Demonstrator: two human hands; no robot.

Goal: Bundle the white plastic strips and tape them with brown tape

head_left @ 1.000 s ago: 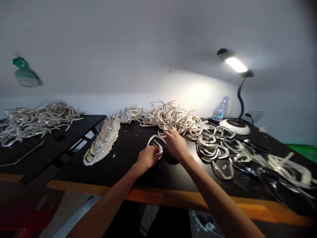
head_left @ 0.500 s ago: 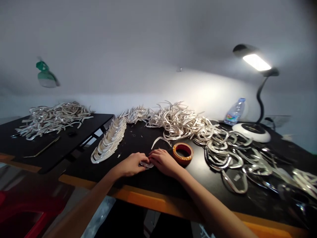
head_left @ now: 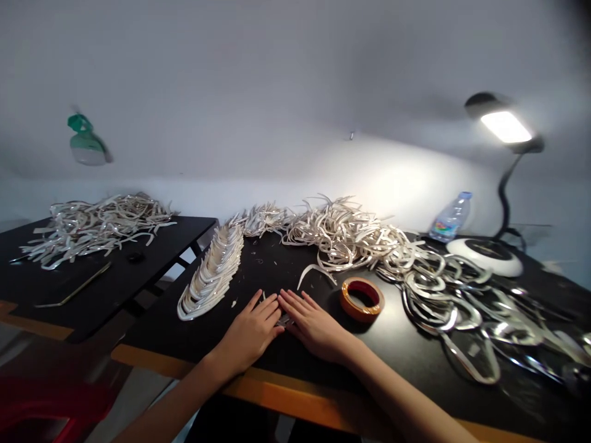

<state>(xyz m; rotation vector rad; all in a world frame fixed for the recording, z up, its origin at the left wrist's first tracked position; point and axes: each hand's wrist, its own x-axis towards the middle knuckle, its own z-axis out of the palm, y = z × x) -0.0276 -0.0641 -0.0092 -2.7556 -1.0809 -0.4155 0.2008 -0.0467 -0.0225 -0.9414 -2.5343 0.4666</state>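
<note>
My left hand (head_left: pixel 252 332) lies palm down near the front of the black table, fingers stretched forward. Beside it, with fingertips almost meeting, my right hand (head_left: pixel 317 326) is spread flat too. Between and under them shows a bit of a shiny pale strip (head_left: pixel 285 320), mostly covered by the hands. A roll of amber tape (head_left: pixel 379 303) stands just right of my right hand. A single curved white strip (head_left: pixel 317 268) lies beyond the fingers. To the left runs a neat overlapping row of curved white strips (head_left: pixel 210 274).
A tangled heap of white strips (head_left: pixel 346 231) lies along the back, and shiny looped strips (head_left: pixel 434 301) spread to the right. A lit lamp (head_left: pixel 505 126) and a plastic bottle (head_left: pixel 451 216) stand at back right. Another heap (head_left: pixel 101 224) covers part of the left table.
Both hands have gone from curled fingers around the small strip to lying flattened over it with fingers extended. The view has shifted slightly, so the lamp and tape appear further right.
</note>
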